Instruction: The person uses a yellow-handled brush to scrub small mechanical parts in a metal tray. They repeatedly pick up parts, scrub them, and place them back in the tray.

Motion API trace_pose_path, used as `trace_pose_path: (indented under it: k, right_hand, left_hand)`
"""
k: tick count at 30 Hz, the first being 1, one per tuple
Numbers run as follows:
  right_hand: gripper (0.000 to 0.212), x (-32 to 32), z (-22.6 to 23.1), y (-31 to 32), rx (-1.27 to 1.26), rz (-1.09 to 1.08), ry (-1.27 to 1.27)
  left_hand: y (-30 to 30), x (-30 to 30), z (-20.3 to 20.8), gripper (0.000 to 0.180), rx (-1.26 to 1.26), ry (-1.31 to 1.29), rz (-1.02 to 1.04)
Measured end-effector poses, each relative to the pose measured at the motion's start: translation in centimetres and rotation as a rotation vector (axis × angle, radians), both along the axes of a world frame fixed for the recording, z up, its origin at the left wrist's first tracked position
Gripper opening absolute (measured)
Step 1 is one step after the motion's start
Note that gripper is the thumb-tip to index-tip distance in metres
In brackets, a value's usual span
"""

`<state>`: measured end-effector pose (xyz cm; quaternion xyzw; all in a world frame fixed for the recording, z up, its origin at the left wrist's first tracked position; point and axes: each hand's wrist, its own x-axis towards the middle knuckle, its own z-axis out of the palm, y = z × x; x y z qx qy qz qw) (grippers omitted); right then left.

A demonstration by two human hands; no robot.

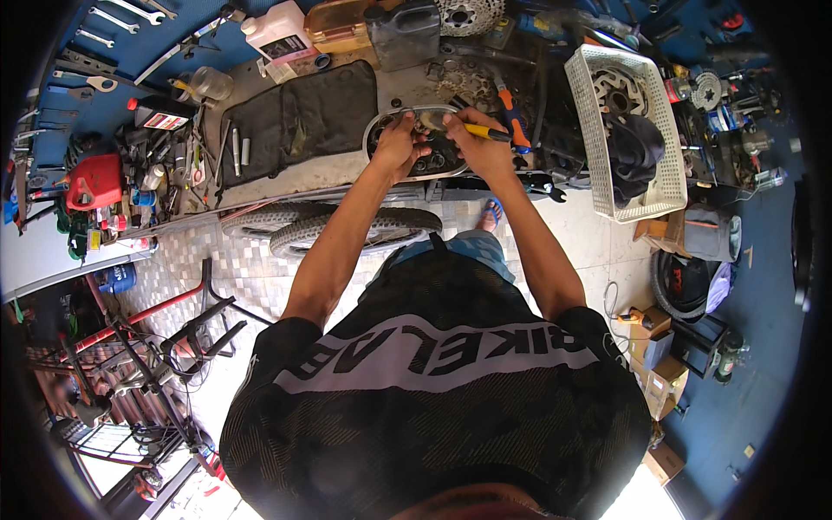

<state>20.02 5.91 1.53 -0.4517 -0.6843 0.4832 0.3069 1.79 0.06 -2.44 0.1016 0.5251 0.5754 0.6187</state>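
Observation:
Over an oval metal tray [449, 174] at the front of the workbench, both my hands work close together. My right hand [482, 154] is closed around a brush [486, 133] with a yellow and black handle; its tip points left toward my other hand. The fingers of my left hand [395, 147] are curled in a pinch over the tray's left side, on a small dark part too hidden to name. Several dark small parts [431, 162] lie in the tray. Just right of it rests a tool with an orange and blue handle [513, 117].
A dark mat [299, 120] with a few slim tools lies left on the bench [276, 182]. Bottles and jugs [403, 39] stand behind. To the right is a white perforated basket [589, 113] with a disc and dark cloth. Bicycle tyres [355, 232] sit below the bench edge.

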Motion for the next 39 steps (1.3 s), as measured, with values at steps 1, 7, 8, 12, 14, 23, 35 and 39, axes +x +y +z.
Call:
trace_pose_path:
  k: [1,7,8,12,14,23,35,39]
  right_hand:
    - [0.037,-0.6,0.6,-0.4,-0.085,0.001,0.089]
    - [0.034,1.0,0.3,0.3,-0.113,-0.022,0.002]
    - [0.036,0.9,0.4,-0.2,-0.024,0.018,0.024]
    - [0.039,0.3,0.6,-0.7,0.085,0.052,-0.035]
    - [0.032,0.4,2.0,-0.9,0.090,0.018,-0.191]
    - [0.033,-1.2,0.9,-1.5,-0.086,-0.048,0.175]
    - [0.034,-0.5,-2.0,-1.8,-0.106,-0.022,0.135]
    - [0.034,-1.3,0.4,-2.6,-0.197,-0.090,0.251]
  left_hand:
    - [0.2,0.3,0.5,0.030,0.030,0.012,0.006]
    - [0.0,-0.7,0.2,0.031,0.045,-0.001,0.053]
    - [0.0,-0.5,0.5,0.030,0.058,-0.039,0.062]
    - [0.7,-0.2,1.3,0.027,0.088,-0.106,0.137]
    - [0.2,-0.6,0.4,0.026,0.085,-0.104,0.174]
    - [0.7,-0.3,-0.4,0.024,0.161,-0.016,0.274]
    - [1.1,-0.6,0.2,0.020,0.224,-0.023,0.239]
    - [0.7,-0.1,0.3,0.020,0.174,-0.029,0.243]
